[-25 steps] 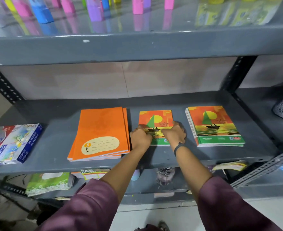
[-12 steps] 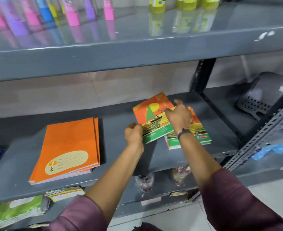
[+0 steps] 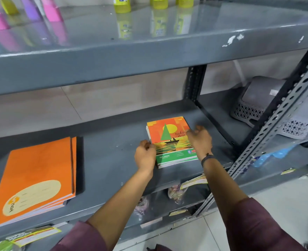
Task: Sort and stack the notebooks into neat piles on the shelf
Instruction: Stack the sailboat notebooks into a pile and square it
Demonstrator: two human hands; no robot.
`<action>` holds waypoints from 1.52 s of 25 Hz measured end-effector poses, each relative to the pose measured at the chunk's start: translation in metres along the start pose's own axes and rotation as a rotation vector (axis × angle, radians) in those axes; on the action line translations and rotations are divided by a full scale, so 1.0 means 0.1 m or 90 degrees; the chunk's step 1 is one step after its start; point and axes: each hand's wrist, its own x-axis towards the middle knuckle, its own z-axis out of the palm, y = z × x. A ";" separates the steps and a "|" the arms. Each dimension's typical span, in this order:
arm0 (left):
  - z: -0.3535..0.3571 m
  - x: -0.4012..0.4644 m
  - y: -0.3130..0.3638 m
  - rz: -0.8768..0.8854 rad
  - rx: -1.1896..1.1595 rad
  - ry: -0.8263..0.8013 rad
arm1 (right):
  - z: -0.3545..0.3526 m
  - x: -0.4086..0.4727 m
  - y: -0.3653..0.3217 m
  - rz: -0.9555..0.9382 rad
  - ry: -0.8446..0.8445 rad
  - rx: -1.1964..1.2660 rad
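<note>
A pile of sailboat notebooks (image 3: pixel 169 137) with orange and green covers lies on the right part of the grey middle shelf (image 3: pixel 109 160). The top notebook sits square on that pile. My left hand (image 3: pixel 145 154) pinches the pile's left edge near the front corner. Over the right edge is my right hand (image 3: pixel 199 140), thumb on the cover and fingers loose and apart. A larger pile of plain orange notebooks (image 3: pixel 39 171) lies at the shelf's left, apart from both hands.
The upper shelf (image 3: pixel 149 51) overhangs the work area and carries coloured bottles (image 3: pixel 122 4). A slotted metal post (image 3: pixel 276 124) slants at the right. Grey perforated baskets (image 3: pixel 258 100) sit in the neighbouring bay. Packets and papers (image 3: pixel 178 192) lie on the lower shelf.
Both hands lifted the single sailboat notebook from the shelf's middle, carried it right and laid it on the sailboat pile. My right hand has loosened its hold. The view shifted right.
</note>
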 end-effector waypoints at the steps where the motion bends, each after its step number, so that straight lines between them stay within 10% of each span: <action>1: 0.01 0.05 0.01 -0.024 -0.031 0.011 | -0.01 0.13 -0.02 0.008 -0.030 0.036; 8: 0.23 0.42 0.19 -0.195 -0.152 -0.117 | -0.01 0.51 -0.11 0.068 -0.294 0.196; 26: 0.31 -0.03 -0.05 -0.189 -0.244 -0.142 | -0.36 0.25 0.19 0.015 -0.565 0.244; 31: 0.15 -0.09 -0.02 -0.090 -0.027 -0.217 | -0.46 0.20 0.19 -0.034 -0.592 0.159; 34: -0.01 -0.17 -0.10 0.034 0.273 -0.236 | -0.64 0.19 0.25 -0.170 -0.611 -0.171; 38: -0.02 -0.14 -0.11 0.060 0.557 -0.119 | -0.55 0.07 0.20 -0.227 -0.432 -0.428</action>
